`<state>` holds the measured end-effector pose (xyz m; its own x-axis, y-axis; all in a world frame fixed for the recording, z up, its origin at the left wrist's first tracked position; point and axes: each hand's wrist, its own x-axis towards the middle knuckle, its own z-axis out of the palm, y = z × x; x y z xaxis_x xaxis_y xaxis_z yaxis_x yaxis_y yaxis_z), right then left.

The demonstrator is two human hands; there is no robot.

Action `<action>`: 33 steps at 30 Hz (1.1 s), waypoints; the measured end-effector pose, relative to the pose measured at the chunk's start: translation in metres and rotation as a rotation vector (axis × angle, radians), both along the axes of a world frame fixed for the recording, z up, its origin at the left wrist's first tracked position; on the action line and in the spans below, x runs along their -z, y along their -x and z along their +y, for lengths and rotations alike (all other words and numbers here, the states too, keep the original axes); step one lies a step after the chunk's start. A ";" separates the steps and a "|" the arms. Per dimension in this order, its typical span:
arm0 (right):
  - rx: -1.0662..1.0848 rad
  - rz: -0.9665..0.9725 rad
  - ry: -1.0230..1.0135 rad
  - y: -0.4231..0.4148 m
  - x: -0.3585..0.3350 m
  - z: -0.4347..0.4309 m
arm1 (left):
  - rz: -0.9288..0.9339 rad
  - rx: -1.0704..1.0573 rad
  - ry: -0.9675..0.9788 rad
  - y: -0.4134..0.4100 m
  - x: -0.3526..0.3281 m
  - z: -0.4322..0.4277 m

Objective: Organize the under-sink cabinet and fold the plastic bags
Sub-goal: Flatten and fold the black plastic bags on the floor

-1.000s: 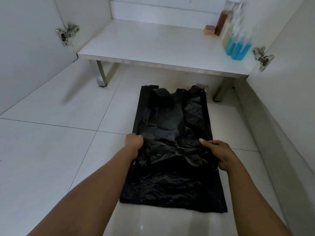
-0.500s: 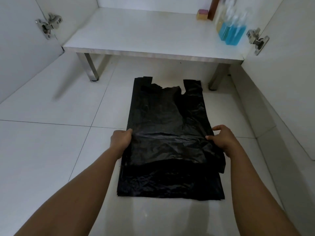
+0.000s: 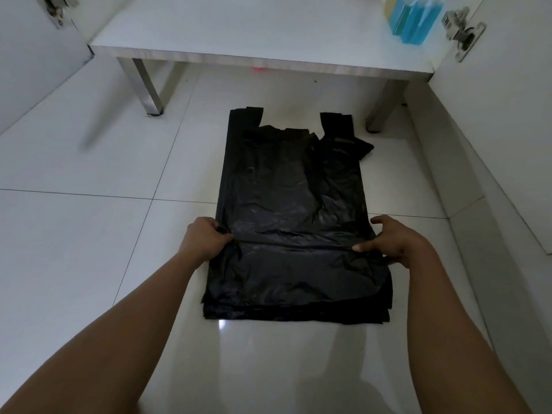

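A black plastic bag (image 3: 292, 198) lies flat on the white tiled floor, handles pointing away from me toward the cabinet. It seems to lie on a stack of similar black bags, whose edges show at the near end. My left hand (image 3: 206, 239) pinches the bag's left edge. My right hand (image 3: 394, 242) holds the right edge, thumb on top, fingers partly spread. Both hands sit about two thirds of the way down the bag.
The open under-sink cabinet's white shelf (image 3: 239, 34) stands on metal legs (image 3: 149, 91) beyond the bag. Blue liquid bottles (image 3: 413, 17) sit at its right end. Open cabinet doors with hinges (image 3: 461, 31) flank both sides.
The crumpled top bag has been spread flat, and its handles now lie straight. Both hands slid outward to the bag's side edges. The camera tilted further down.
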<state>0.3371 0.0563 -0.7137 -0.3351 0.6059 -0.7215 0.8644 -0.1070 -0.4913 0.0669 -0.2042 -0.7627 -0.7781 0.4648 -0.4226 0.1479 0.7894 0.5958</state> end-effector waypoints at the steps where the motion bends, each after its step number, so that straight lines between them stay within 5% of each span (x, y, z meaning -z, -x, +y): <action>1: 0.004 -0.012 -0.013 0.000 0.000 0.000 | 0.037 0.012 0.020 0.000 0.003 0.000; 5: -0.019 -0.073 -0.023 0.000 -0.001 0.000 | 0.177 0.143 0.170 -0.005 0.000 0.001; 8: 0.000 -0.105 -0.082 0.001 -0.005 0.000 | 0.487 0.219 0.275 -0.013 -0.004 0.001; 11: -0.023 -0.090 -0.441 0.008 -0.001 -0.005 | 0.765 0.360 0.120 -0.030 -0.004 0.006; 14: -0.017 0.133 -0.759 0.032 0.009 -0.035 | 0.789 0.611 -0.014 -0.066 0.007 0.014; 17: -0.043 0.142 -0.788 0.044 0.022 -0.072 | 0.663 0.707 0.072 -0.091 0.030 0.019; 19: 0.159 0.091 -0.815 0.032 0.024 -0.079 | 0.631 0.709 0.094 -0.095 0.043 0.016; 22: 0.168 -0.220 -0.512 0.003 0.021 -0.055 | 0.650 0.713 0.095 -0.093 0.052 0.013; 25: -0.019 -0.162 -0.130 -0.012 0.000 -0.033 | 0.663 0.703 0.079 -0.094 0.053 0.013; 29: 0.031 0.005 -0.003 -0.022 -0.015 -0.026 | 0.665 0.694 0.066 -0.093 0.054 0.014; 33: -0.042 -0.238 0.004 -0.033 -0.008 -0.032 | 0.671 0.696 0.041 -0.094 0.053 0.013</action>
<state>0.3704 0.0244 -0.7054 -0.1801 0.5918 -0.7857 0.9594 -0.0705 -0.2730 0.1612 -0.1908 -0.8159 -0.4196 0.9076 -0.0168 0.8896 0.4148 0.1911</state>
